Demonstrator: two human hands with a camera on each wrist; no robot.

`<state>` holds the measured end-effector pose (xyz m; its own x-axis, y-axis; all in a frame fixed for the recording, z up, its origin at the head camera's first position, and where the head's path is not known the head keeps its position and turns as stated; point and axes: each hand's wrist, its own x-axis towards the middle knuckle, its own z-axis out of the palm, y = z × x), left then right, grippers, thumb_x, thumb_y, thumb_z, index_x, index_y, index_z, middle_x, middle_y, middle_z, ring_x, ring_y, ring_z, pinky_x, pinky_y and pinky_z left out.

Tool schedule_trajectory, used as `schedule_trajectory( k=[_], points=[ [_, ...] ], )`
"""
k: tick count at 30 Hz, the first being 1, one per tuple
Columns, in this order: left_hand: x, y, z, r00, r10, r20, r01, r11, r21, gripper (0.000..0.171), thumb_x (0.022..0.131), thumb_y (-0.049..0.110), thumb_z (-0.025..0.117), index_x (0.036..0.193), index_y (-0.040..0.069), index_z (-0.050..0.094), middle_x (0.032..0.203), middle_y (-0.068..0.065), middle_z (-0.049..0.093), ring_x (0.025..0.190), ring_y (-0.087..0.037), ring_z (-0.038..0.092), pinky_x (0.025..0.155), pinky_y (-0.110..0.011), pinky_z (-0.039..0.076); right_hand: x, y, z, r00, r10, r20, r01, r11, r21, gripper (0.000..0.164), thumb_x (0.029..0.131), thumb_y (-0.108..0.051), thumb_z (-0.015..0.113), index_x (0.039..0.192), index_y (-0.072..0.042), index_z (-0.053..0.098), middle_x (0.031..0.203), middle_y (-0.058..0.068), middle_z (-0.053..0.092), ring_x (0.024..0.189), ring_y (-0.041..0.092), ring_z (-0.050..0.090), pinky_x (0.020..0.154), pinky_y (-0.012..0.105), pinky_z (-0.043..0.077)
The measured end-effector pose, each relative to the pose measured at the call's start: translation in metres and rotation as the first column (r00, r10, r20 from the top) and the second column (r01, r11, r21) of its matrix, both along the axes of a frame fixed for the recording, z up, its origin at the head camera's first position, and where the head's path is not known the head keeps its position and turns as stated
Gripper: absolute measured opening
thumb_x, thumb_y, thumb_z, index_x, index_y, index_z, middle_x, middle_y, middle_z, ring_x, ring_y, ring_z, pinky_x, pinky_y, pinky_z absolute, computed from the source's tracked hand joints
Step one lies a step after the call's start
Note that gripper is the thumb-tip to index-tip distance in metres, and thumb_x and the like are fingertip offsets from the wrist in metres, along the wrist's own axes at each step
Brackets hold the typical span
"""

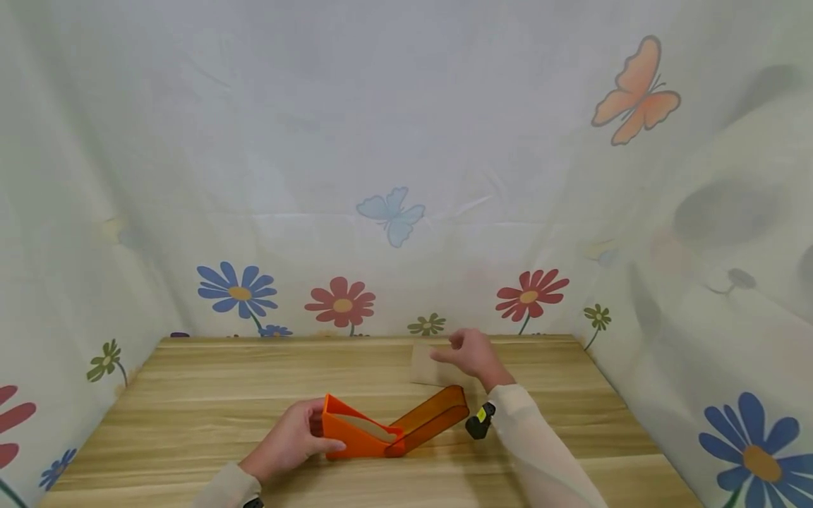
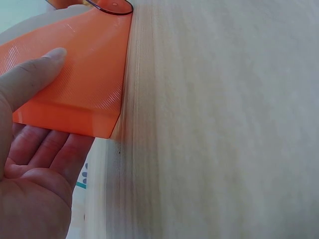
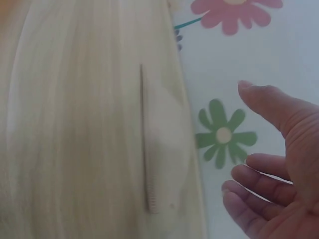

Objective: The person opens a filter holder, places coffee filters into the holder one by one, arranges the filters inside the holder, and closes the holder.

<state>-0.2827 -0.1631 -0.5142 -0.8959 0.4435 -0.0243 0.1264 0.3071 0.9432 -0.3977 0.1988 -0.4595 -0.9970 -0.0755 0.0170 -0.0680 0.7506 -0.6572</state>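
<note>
My left hand (image 1: 288, 437) grips the left end of an orange plastic case (image 1: 356, 444), its thumb on the front wall. The case stands on the table with its translucent amber lid (image 1: 438, 416) swung out to the right. A beige, rounded-edged piece (image 1: 365, 425) shows inside the case. Farther back lies a flat beige square (image 1: 422, 368), thin like a card or folded paper. Close over its right side is my right hand (image 1: 473, 353), thumb and fingers apart with nothing between them. In the right wrist view that beige piece (image 3: 167, 149) lies left of the fingers.
The wood-grain table (image 1: 254, 367) ends at the back against a pale curtain (image 1: 444, 127) printed with flowers and butterflies. Curtain panels also hang at left and right. A black wrist camera (image 1: 480, 421) sits on my right wrist, beside the lid.
</note>
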Motion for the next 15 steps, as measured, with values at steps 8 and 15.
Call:
schedule_trajectory(
  k=[8,15],
  points=[
    [0.001,0.001,0.0,1.0,-0.004,0.001,0.004,1.0,0.006,0.054,0.08,0.034,0.088,0.125,0.012,0.068,0.117,-0.003,0.075,0.1,-0.019,0.072,0.087,-0.025,0.06,-0.008,0.001,-0.015,1.0,-0.028,0.011,0.027,0.999,0.032,0.063,0.084,-0.039,0.085,0.126,0.004,0.065,0.123,0.019,0.067,0.105,0.031,0.063,0.094,0.05,0.056],
    [0.002,0.002,0.002,1.0,0.006,0.007,-0.006,1.0,0.012,0.055,0.08,0.033,0.089,0.126,0.012,0.068,0.118,-0.003,0.075,0.1,-0.019,0.072,0.088,-0.025,0.06,-0.014,-0.001,-0.021,0.999,-0.02,0.028,0.019,0.999,0.039,0.059,0.084,-0.033,0.086,0.125,0.005,0.065,0.122,0.019,0.067,0.099,0.029,0.06,0.093,0.048,0.056]
  ],
)
